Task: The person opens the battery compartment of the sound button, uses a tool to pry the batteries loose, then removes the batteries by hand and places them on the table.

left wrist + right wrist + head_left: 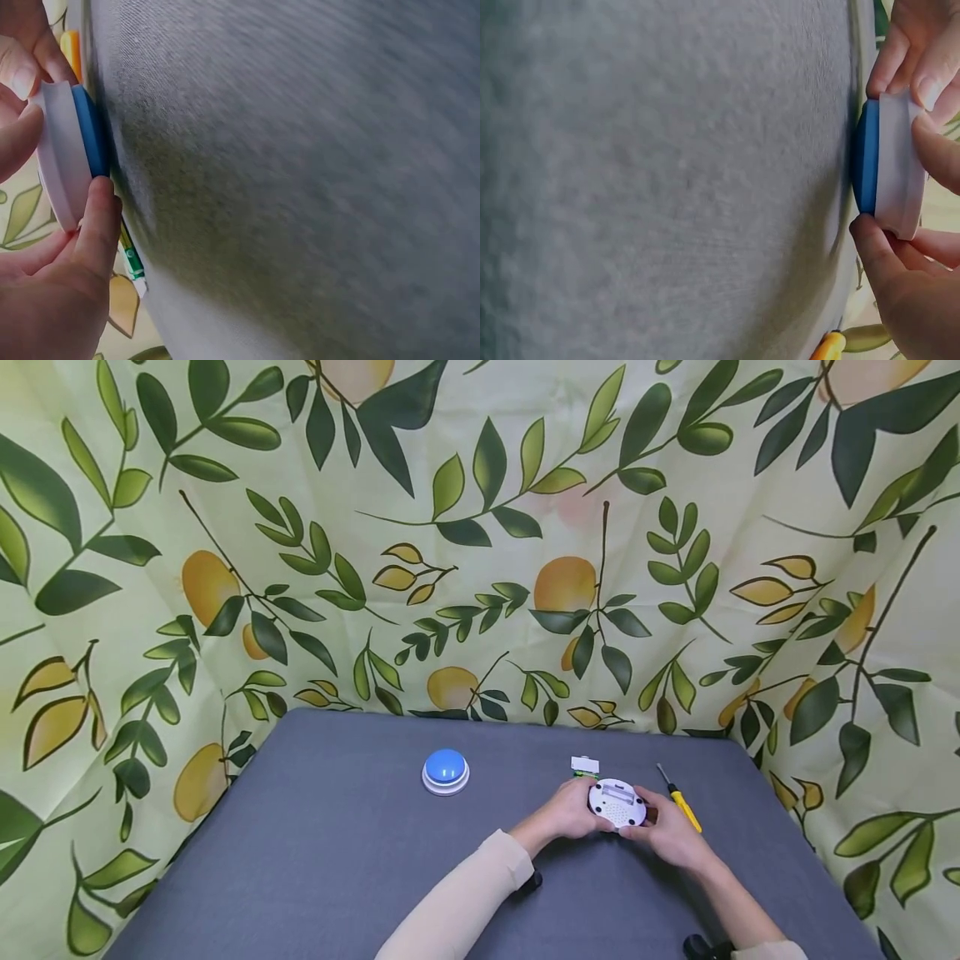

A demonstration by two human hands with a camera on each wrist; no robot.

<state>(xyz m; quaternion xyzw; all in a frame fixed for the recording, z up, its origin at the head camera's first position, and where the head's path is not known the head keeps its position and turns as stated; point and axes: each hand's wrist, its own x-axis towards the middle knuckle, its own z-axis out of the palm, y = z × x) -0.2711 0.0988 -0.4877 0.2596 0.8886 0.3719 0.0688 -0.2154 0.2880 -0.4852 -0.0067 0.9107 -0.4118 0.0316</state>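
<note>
Both hands hold a white round push button (617,803) upside down, its underside with a recessed slot, small holes and dark feet facing up. Its blue dome (91,131) points down toward the table in the wrist views. My left hand (573,810) grips the left edge, and my right hand (669,833) grips the right edge, thumbs at the near rim. Just beyond the left fingers lie a small white rectangular piece (585,764) and a green item (586,774), partly hidden. A yellow-handled screwdriver (685,810) lies right of the right hand.
A second push button (446,770), blue dome up on a white base, stands left of the hands. The grey cloth-covered table (315,843) meets a leaf-and-fruit patterned curtain (480,568) at its back and sides.
</note>
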